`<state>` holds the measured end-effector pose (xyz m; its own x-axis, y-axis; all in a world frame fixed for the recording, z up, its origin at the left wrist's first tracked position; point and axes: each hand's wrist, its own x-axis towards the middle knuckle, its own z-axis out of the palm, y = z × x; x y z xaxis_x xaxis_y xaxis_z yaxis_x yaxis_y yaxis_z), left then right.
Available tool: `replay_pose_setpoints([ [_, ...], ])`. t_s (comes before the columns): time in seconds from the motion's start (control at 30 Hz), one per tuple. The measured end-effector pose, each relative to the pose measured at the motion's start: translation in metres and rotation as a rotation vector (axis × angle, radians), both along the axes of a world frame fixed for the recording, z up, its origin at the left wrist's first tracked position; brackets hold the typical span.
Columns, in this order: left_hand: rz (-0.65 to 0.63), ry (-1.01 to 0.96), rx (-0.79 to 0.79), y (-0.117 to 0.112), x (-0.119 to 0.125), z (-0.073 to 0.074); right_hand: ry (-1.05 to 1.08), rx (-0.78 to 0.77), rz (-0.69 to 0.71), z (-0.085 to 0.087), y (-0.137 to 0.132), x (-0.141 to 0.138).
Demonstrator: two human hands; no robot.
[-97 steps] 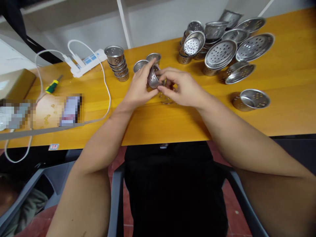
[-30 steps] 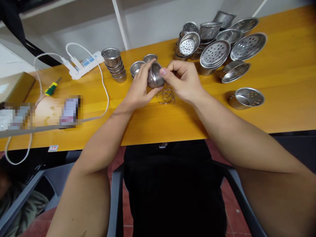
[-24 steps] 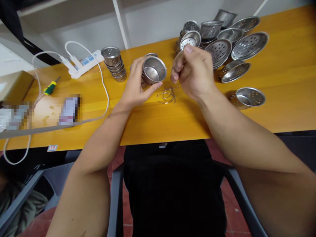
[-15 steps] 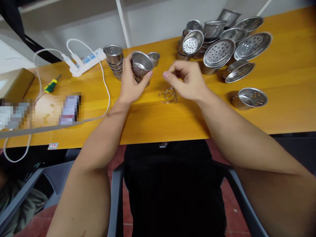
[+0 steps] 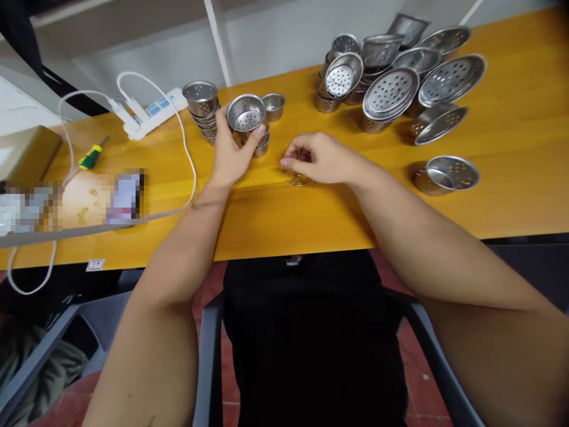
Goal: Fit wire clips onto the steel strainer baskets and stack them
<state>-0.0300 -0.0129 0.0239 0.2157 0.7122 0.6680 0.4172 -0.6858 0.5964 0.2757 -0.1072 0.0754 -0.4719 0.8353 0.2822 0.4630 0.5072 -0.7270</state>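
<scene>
My left hand (image 5: 235, 154) is wrapped round a small perforated metal cup (image 5: 246, 112), its mouth tilted towards me. Other such cups show under it, below my thumb. Just behind it stands a smaller metal cup (image 5: 274, 105). To the left, close to my fingers, rises a stack of perforated cups (image 5: 201, 101). My right hand (image 5: 317, 157) is low over the table with thumb and fingers curled together. Thin bent wire rings (image 5: 301, 180) lie under and between these fingers, partly covered; whether the fingertips grip a ring is hidden.
At the back right stand several perforated metal cups and strainers (image 5: 391, 93), with a single cup (image 5: 447, 175) nearer. To the left lie a power strip (image 5: 153, 112) with white cables, a green-yellow screwdriver (image 5: 91, 157), a phone (image 5: 124, 198) and a cardboard box (image 5: 29, 151).
My right hand has come down and left onto the wire rings. My left hand has tipped the cup it holds, so its perforated bottom shows more.
</scene>
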Motion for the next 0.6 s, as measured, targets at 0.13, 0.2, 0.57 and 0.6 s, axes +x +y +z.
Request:
replay_pose_setpoints([
  [0.13,0.007,-0.040,-0.051,0.008,-0.003,-0.004,-0.005,-0.042,0.036,-0.002,-0.001,-0.003],
  [0.2,0.001,-0.056,-0.060,0.014,-0.005,-0.009,0.007,-0.060,0.050,-0.002,-0.002,-0.004],
  [0.57,0.042,-0.062,-0.049,0.023,-0.009,-0.018,0.060,-0.083,0.051,0.002,-0.005,-0.006],
  [0.6,0.026,-0.049,-0.061,0.019,-0.007,-0.015,0.078,-0.078,0.047,0.000,-0.005,-0.007],
])
